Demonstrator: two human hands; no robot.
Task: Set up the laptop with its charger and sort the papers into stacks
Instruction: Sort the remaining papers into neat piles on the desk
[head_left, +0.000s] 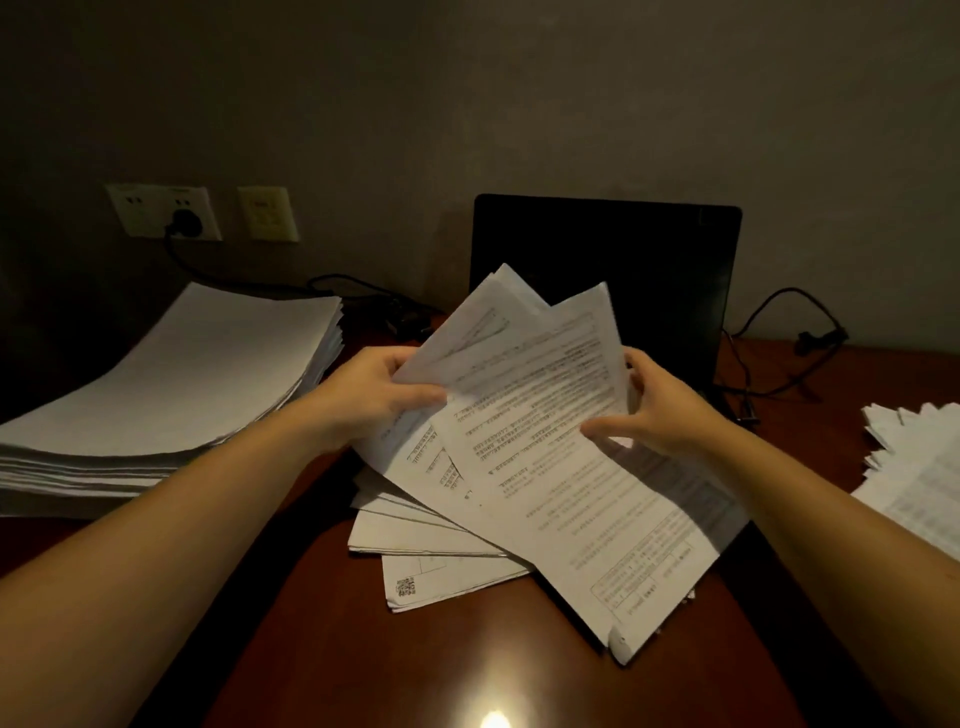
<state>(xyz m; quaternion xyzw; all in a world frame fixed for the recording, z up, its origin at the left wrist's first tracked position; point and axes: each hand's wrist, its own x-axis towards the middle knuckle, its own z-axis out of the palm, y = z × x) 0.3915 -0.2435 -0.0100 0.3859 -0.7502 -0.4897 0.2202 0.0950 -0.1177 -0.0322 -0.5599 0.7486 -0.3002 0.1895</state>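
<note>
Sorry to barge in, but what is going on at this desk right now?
A person is sorting paperwork. The left hand and right hand grip a fanned bunch of printed sheets above a loose pile on the desk. A tall stack sits to the left, and another pile lies at the right edge. Behind, the laptop stands open with a dark screen, and a plug sits in the wall socket.

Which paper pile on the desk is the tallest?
The stack on the left: its edge shows a thick block of sheets under a blank top page. The centre pile and the right-edge pile lie low and loose.
</note>
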